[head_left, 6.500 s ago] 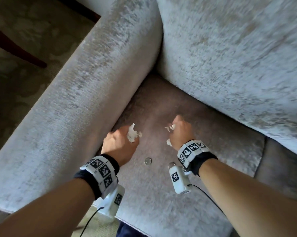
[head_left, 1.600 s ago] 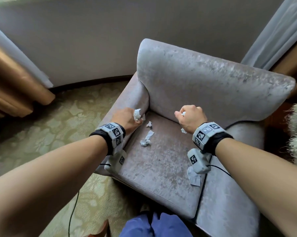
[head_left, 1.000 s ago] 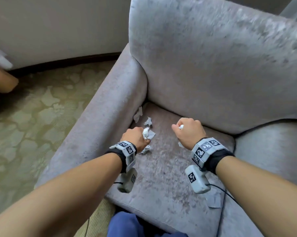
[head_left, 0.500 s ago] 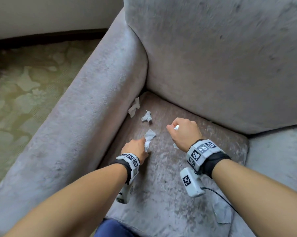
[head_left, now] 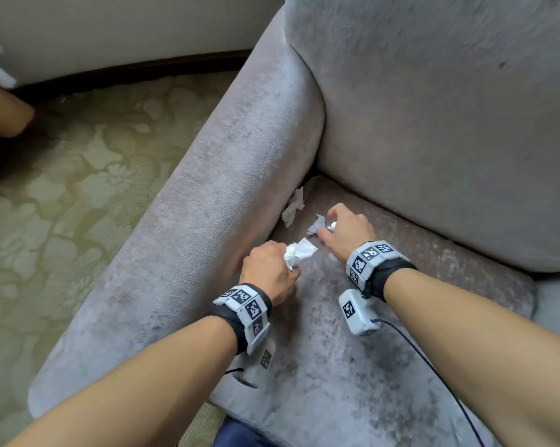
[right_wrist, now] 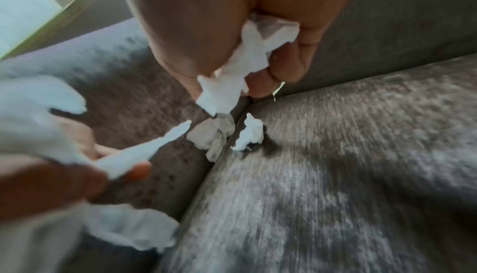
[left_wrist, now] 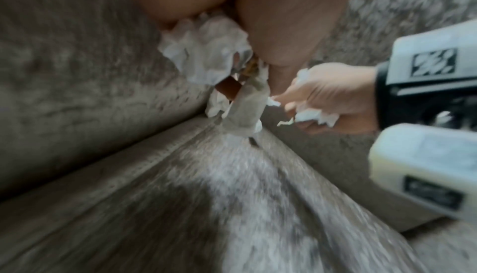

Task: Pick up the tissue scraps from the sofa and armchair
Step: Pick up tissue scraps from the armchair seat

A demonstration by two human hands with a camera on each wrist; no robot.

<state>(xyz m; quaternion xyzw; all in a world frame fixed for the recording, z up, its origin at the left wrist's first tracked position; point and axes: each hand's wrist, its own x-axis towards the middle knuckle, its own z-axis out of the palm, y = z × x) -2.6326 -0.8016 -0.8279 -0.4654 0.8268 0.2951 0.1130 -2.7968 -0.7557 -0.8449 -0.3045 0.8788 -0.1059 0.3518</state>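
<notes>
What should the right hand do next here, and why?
Probably close thumb and forefinger on the small scrap on the seat cushion. The right hand, already holding tissue, has its fingertips right at it. The left hand grips a full wad. Another scrap waits by the armrest.

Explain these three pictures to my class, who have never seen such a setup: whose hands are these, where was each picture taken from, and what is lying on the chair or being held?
No machine here: a person works bare-handed, with a camera on the head and one strapped to each wrist. The head view looks down at a grey armchair. The two close, blurry pictures look along each hand from the wrist. The left hand keeps a grip on a bunch of white tissue. The right hand also holds tissue and reaches toward a small loose scrap on the seat. Another scrap lies in the crease beside the armrest.
</notes>
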